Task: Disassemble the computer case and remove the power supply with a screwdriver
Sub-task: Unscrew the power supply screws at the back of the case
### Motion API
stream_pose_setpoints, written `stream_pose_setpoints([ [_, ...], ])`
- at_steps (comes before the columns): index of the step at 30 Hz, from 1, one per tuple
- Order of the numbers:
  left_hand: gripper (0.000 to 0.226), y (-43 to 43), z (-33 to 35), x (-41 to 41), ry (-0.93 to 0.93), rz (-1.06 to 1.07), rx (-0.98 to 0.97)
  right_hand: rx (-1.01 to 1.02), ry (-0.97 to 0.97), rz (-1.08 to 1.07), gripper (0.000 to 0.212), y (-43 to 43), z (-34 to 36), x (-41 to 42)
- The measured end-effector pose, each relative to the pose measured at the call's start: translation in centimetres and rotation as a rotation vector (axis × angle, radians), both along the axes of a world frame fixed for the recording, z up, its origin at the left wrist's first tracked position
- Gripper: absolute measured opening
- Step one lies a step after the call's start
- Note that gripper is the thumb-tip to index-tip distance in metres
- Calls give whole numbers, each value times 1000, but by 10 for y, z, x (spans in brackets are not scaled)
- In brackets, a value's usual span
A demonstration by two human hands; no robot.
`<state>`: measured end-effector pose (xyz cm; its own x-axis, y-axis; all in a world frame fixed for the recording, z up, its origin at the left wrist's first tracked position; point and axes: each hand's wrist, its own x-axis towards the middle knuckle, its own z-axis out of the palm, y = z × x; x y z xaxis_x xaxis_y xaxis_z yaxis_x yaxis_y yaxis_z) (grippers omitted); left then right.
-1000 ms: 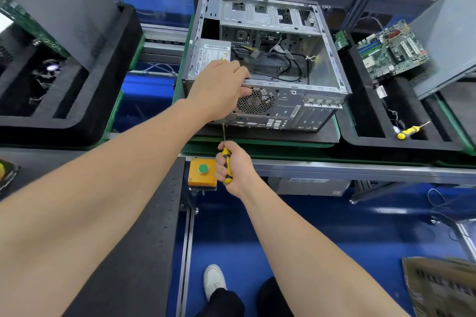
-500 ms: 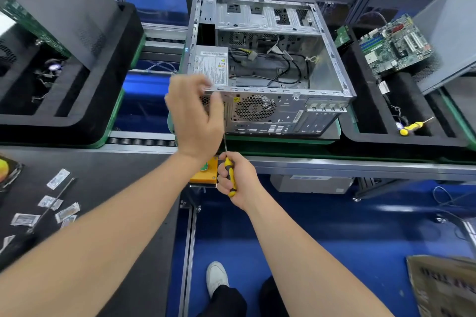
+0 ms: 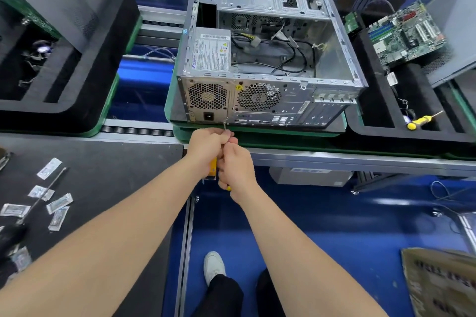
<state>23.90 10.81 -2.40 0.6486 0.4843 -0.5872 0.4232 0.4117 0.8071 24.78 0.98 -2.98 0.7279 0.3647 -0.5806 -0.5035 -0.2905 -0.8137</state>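
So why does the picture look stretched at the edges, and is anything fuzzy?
Head view: the wide lens stretches the edges, so the open silver metal computer case splays outward; the printed brown cardboard box at lower right is smeared; white glare streaks the blue floor.

— How is the person holding the arms?

— Both bare forearms are reaching forward, coming in from the lower corners and converging near the middle, where the hands are meeting.

— What is the left hand (image 3: pixel 208 144) doing?

— It is sitting farther forward, its back turned up and its fingers curled in. Its fingertips are pinching the thin shaft of the screwdriver (image 3: pixel 224 125).

— And the right hand (image 3: pixel 235 165)?

— It is sitting just behind the left, its fingers wrapping round the screwdriver's handle, with the wrist running straight on from the forearm.

— Are the hands staying apart?

— No, they are touching, the right hand's knuckles pressing against the left hand.
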Motion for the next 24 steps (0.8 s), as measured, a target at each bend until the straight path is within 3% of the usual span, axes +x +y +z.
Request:
stream_pose_setpoints([
  [3,14,3,-2,1,-7,5,-80,-319,-423,104,35,7,-2,-4],
  [6,15,5,-1,2,6,-22,-121,-464,-557,110,36,10,-4,-7],
  [8,18,7,10,0,48,-117,35,-368,-460,85,37,10,-4,-7],
  [11,27,25,51,-5,220,-615,708,13,-38,57,36,3,0,-1],
  [12,29,33,74,-6,258,-788,830,143,123,45,30,-2,2,2],
  [14,31,47,127,-7,161,-997,744,350,360,33,20,-13,-1,5],
  [16,30,57,175,1,-130,-905,661,529,510,29,25,-18,-5,5],
  [18,24,67,202,27,-373,-600,905,640,625,0,33,-18,-6,7],
  [19,21,70,206,43,-394,-478,1101,663,651,-13,35,-17,-6,7],
  [21,38,76,192,71,-249,-473,1386,675,672,-38,36,-14,-7,9],
  [24,71,76,152,90,168,-735,1500,589,622,-70,36,-11,-6,7],
])
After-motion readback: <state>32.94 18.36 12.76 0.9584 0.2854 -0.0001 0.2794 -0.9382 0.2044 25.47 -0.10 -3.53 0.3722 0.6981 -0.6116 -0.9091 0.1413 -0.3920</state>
